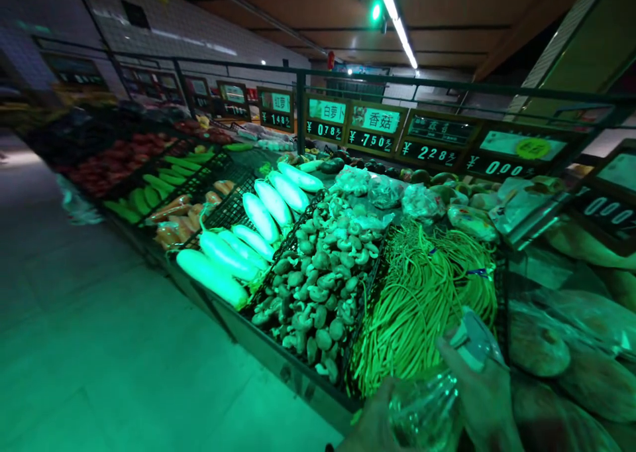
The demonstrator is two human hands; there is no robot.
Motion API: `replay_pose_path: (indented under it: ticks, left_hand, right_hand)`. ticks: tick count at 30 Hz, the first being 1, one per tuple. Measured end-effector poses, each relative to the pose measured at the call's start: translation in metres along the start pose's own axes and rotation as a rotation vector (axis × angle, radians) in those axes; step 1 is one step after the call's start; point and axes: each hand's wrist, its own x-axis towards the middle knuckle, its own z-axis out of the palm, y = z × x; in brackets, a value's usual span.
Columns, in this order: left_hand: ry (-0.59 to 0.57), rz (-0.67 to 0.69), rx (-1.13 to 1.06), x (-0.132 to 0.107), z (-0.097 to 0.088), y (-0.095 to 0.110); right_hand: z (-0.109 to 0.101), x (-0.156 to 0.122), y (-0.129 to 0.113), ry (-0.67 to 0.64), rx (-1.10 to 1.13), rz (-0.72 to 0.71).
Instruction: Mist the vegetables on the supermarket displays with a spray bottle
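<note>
At the bottom of the head view my right hand (484, 395) grips a clear plastic spray bottle (437, 399) by its white trigger head. My left hand (370, 429) cups the bottle's lower side. Both hands hover over the near edge of a pile of long green beans (422, 293). Left of the beans a black crate holds a heap of mushrooms (322, 280). Beyond that lie long white radishes (248, 240).
The produce stand (278, 352) runs from far left to the right edge, with cucumbers (154, 187), red vegetables (119, 157) and bagged produce (422, 200). Price signs (370, 130) hang on a rail behind. Wrapped round items (539, 346) lie at right. Tiled aisle floor (99, 333) lies left.
</note>
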Motion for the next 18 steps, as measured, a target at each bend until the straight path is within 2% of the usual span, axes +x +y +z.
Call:
replay_pose_path:
  ticks: [3, 7, 9, 14, 18]
  left_hand:
    - [0.009, 0.071, 0.005, 0.008, -0.008, 0.016]
    - [0.021, 0.241, 0.004, -0.006, -0.026, 0.044]
    - [0.053, 0.278, 0.016, -0.014, -0.037, 0.052]
    - [0.104, 0.340, 0.011, -0.029, -0.068, 0.058]
    - [0.163, 0.309, -0.024, -0.054, -0.101, 0.042]
  right_hand:
    - [0.020, 0.005, -0.021, -0.008, -0.023, -0.099]
    - [0.060, 0.011, -0.055, -0.169, -0.039, -0.203]
    - [0.082, 0.014, -0.064, -0.225, -0.077, -0.243]
    - [0.131, 0.007, -0.057, -0.319, -0.127, -0.282]
    - [0.166, -0.025, -0.037, -0.444, -0.129, -0.255]
